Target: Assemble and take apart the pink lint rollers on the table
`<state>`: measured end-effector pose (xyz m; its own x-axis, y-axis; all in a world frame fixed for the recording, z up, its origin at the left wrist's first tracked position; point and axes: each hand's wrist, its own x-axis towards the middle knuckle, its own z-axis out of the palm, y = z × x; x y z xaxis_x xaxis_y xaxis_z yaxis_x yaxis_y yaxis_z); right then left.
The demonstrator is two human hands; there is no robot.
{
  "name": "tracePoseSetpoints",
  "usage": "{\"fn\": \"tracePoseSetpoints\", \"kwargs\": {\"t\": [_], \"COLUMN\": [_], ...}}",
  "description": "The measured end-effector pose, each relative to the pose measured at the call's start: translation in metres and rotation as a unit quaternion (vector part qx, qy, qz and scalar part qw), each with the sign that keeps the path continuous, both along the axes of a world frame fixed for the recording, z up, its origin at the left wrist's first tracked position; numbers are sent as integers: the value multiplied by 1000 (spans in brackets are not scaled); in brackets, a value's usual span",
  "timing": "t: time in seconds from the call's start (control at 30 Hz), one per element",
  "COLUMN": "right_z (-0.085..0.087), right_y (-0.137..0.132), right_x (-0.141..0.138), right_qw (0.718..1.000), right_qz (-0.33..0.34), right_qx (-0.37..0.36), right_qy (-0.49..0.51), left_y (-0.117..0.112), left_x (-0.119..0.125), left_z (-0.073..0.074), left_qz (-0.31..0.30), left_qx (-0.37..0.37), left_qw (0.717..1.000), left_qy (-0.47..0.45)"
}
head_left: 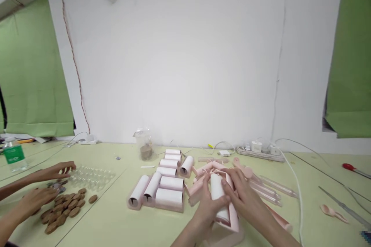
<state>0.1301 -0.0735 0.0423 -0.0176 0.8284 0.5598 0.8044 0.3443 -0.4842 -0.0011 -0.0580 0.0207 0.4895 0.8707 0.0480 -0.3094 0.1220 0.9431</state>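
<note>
A white roll [216,186] that looks like a lint roller sits in a pink plastic holder [235,220] before me. My left hand [207,202] is wrapped round its left side, thumb across the roll. From the right, my right hand [242,195] grips the pink holder, its thumb near the roll. Both hands are closed, and the lower part of the holder is partly hidden. Several similar white rolls in pink holders [169,198] lie to the left of my hands. Pink plastic parts [197,191] lie behind them, with clear pink covers [265,193] to the right.
At left, a co-worker's hands [37,200] are by brown discs [68,206] and a clear bubbled tray [91,177]. A bag [145,148], power strip [261,153] and white cable [298,189] lie further back and right. Scissors [349,166] and a pink spoon-like piece [333,213] lie far right.
</note>
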Motion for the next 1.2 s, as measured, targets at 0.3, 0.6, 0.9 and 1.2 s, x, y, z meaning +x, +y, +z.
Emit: {"fn": "tracePoseSetpoints", "kwargs": {"t": [0.3,0.6,0.9,1.2], "right_z": [20,31,25,42], "right_y": [-7,-39,-49,-38], "right_x": [21,32,20,11], "right_qw": [986,985,959,951], "right_qz": [140,62,77,148], "right_qx": [-67,-67,-87,-97], "right_qy": [55,-145,-258,-252], "left_y": [18,11,6,-3], "left_x": [-20,-20,-27,-46], "left_z": [20,51,49,55], "left_qz": [-45,-94,-118,-94], "left_qx": [201,386,422,415], "left_qw": [960,841,794,788], "left_qy": [190,367,422,445]}}
